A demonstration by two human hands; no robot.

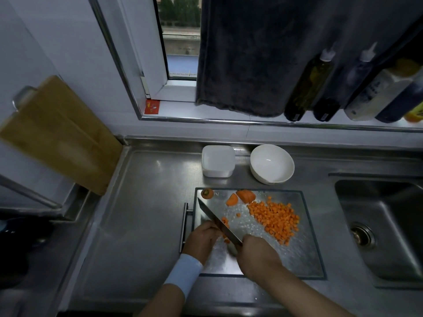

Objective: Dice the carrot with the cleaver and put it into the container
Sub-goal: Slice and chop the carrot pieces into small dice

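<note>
Now we are mid-dice at lower centre: our right hand (pixel 258 255) grips the cleaver (pixel 219 225), our left hand (pixel 202 239) pins carrot strips (pixel 225 221) with curled fingers beside the blade. Next we likely need even chops, fingertips tucked. Carrot dice (pixel 274 219) heap on the glass board (pixel 297 259); the square container (pixel 218 160) and white bowl (pixel 272 163) above sit empty

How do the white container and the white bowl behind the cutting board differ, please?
The container is square with rounded corners; the bowl is round. The container has straight walls, the bowl curved ones. The container looks matte, the bowl glossy. Both are white, empty and stand on the steel counter beyond the cutting board.
</note>
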